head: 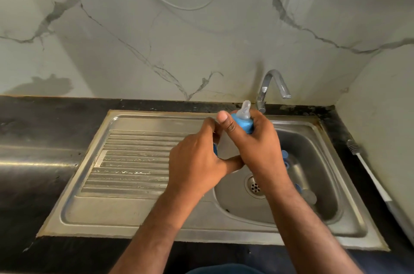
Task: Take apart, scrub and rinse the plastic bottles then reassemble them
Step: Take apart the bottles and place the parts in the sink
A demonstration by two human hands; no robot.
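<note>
A marble-patterned wall [201, 27] rises behind a dark tabletop [33, 121] holding a steel sink [134, 211], its ribbed drainboard at left and basin at right, a tap [272, 85] at the far edge. Over the basin's left rim, the left hand [197, 161] grips the body of a baby bottle [226, 146], mostly hidden, while the right hand [257, 146] curls round its blue collar [243, 125] and clear teat [245, 110]. Blue-and-clear pieces [307, 194] in the basin are partly covered by the right forearm and hard to identify.
</note>
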